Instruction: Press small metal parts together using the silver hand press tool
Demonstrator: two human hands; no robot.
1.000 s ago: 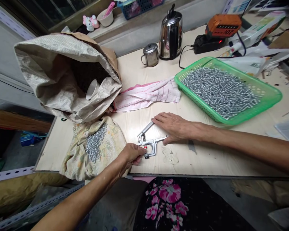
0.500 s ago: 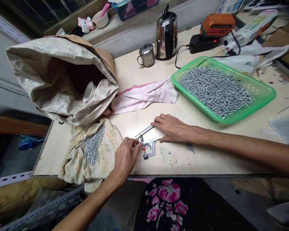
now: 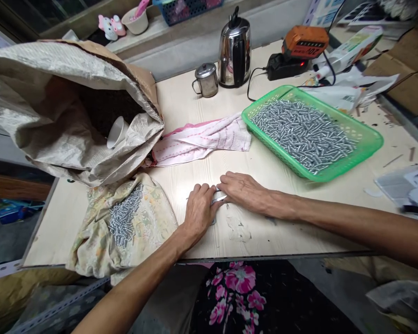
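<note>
A small metal hand press (image 3: 218,198) lies on the pale table (image 3: 292,222), mostly covered by both hands. My left hand (image 3: 199,209) lies over its head end, fingers curled down on it. My right hand (image 3: 245,190) rests flat on its handles, fingers stretched toward the left hand. A patterned cloth (image 3: 125,222) with a pile of small metal screws (image 3: 122,214) lies just left of my left hand.
A green basket (image 3: 365,144) full of metal screws stands at the right. A big paper sack (image 3: 55,111) with a white cup inside is at the left. A pink-white towel (image 3: 202,139), a steel mug (image 3: 205,80), a kettle (image 3: 234,48) and an orange charger (image 3: 304,41) lie behind.
My left hand has moved from the tool's lower tip up over its head, now covering it. The right hand has slid a little left along the handles.
</note>
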